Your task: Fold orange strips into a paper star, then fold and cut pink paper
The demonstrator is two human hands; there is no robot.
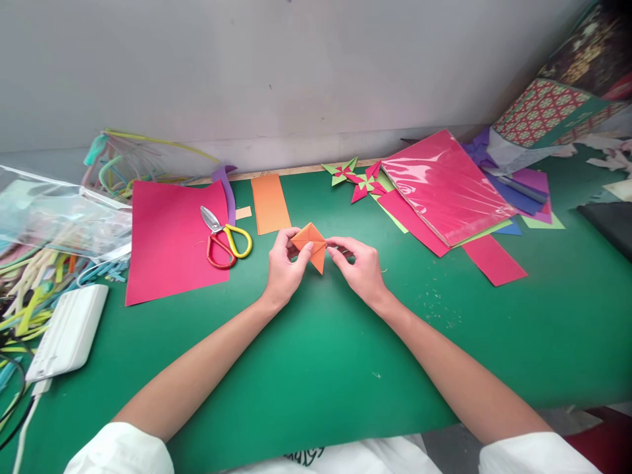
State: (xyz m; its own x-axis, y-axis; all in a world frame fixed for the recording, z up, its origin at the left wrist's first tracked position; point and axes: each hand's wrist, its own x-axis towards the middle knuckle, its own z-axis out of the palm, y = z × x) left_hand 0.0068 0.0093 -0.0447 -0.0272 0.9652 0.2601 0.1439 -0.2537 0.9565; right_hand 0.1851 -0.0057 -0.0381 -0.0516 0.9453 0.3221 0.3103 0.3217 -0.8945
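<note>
A small piece of folded orange paper (311,236) is held up over the table in a diamond shape, with creases across it and one point hanging down. My left hand (289,266) grips it from the left, thumb on the front and fingers behind. At its right corner, my right hand (359,266) has thumb and index finger pinched together, apparently on the paper's edge. Just beyond my left hand lies a flat orange paper strip (271,204). Scissors (223,238) with one red and one yellow handle rest partly on a red paper sheet (172,240).
Folded red-and-green paper stars (365,183) lie near the wall, beside a plastic-wrapped red paper pack (447,187). A red strip (495,260) sticks out below it. At left are a white power bank (69,329) with a cable and a heap of colourful strips (34,289).
</note>
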